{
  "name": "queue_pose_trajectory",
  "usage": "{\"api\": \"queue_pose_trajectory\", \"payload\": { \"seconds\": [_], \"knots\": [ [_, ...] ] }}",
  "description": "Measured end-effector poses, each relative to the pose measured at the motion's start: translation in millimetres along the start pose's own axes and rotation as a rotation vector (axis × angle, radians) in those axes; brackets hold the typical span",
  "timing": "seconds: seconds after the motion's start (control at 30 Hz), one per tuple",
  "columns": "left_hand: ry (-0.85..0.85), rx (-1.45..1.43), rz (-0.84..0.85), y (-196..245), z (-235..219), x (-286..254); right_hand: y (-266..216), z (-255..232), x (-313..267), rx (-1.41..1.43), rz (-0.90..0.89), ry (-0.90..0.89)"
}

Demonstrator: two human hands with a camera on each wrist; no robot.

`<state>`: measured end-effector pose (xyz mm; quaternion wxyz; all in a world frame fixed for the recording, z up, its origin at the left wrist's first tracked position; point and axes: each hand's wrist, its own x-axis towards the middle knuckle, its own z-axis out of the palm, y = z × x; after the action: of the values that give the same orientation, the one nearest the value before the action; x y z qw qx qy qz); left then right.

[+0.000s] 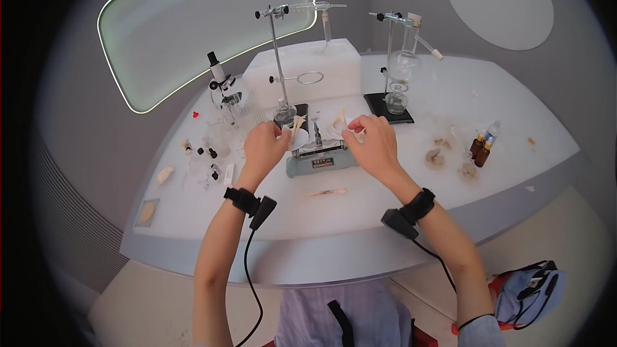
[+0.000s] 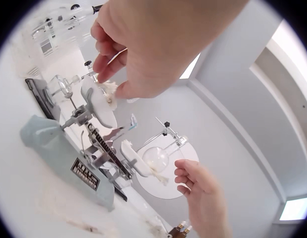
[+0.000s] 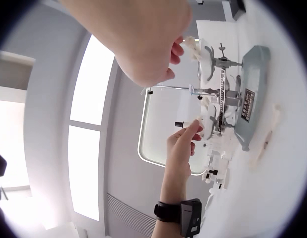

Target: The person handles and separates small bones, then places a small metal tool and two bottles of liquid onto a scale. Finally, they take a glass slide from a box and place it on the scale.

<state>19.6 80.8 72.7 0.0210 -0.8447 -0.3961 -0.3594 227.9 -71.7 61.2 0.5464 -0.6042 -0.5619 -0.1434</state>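
A pale green two-pan balance scale (image 1: 321,163) stands on the white table. On its left pan (image 2: 97,103) sits a cream, frayed clump (image 2: 111,93). My left hand (image 1: 263,146) is at that pan, fingers bent and thumb tip right at the clump. I cannot tell whether its fingers grip anything. The right pan (image 2: 134,157) carries more pale, stringy pieces (image 2: 159,176). Beside it my right hand (image 1: 376,144) hovers with fingers loosely curled; the left wrist view shows nothing in them and a gap to the pan. A thin pale strip (image 1: 326,192) lies before the scale.
Behind the scale are a stand with a ring clamp (image 1: 308,78) and a second stand holding a round flask (image 1: 403,66). A microscope (image 1: 222,77) and small glassware are at left. Brown bottles (image 1: 481,153) and pale clumps (image 1: 435,157) lie at right.
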Motion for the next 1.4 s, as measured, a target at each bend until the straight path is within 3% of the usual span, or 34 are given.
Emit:
{"api": "queue_pose_trajectory", "payload": {
  "seconds": [0.07,0.17,0.33,0.4,0.53,0.7,0.87,0.93,0.97,1.07,1.13,1.17,1.23,1.27,1.4],
  "knots": [
    [-0.054,0.037,-0.031,3.1,4.7,15.0,15.8,4.5,16.6,-0.219,0.102,-0.183],
    [-0.072,0.071,-0.069,10.1,12.8,16.6,27.4,13.6,30.4,-0.258,0.137,-0.296],
    [-0.084,0.029,-0.077,13.5,14.1,13.9,15.0,12.0,31.4,-0.316,0.093,-0.353],
    [-0.215,0.065,-0.083,19.0,8.8,17.0,13.9,15.2,30.4,-0.308,0.101,-0.377],
    [-0.205,0.105,-0.028,18.7,18.6,24.6,18.4,27.3,34.9,-0.429,0.067,-0.362],
    [-0.126,0.164,0.096,20.5,27.1,27.6,10.8,28.3,42.0,-0.393,0.143,-0.45],
    [-0.076,0.286,0.128,9.1,32.5,23.3,18.7,34.8,34.2,-0.403,0.114,-0.43],
    [0.166,0.067,0.305,25.8,8.3,16.7,24.3,36.4,31.4,-0.385,0.089,-0.368],
    [0.165,0.068,0.305,35.1,-6.0,11.4,26.9,36.1,31.2,-0.369,0.059,-0.296],
    [0.1,-0.151,0.439,55.8,-27.8,-25.5,13.7,17.0,35.1,-0.26,0.051,-0.222],
    [-0.18,-0.139,0.578,62.9,-26.9,-55.9,-0.4,4.7,29.2,-0.098,0.075,-0.209],
    [-0.181,-0.138,0.572,64.3,-24.2,-66.6,-5.6,1.6,22.9,0.063,0.099,-0.189],
    [-0.395,-0.08,0.539,63.8,-12.8,-83.1,-13.8,0.4,4.7,0.133,0.062,-0.217],
    [-0.396,-0.084,0.538,60.2,-8.4,-87.9,-18.4,-0.8,-4.8,0.202,0.025,-0.239],
    [-0.552,-0.079,0.347,47.2,-12.4,-92.5,-25.5,-4.5,-37.2,0.228,0.039,-0.401]
  ]
}}
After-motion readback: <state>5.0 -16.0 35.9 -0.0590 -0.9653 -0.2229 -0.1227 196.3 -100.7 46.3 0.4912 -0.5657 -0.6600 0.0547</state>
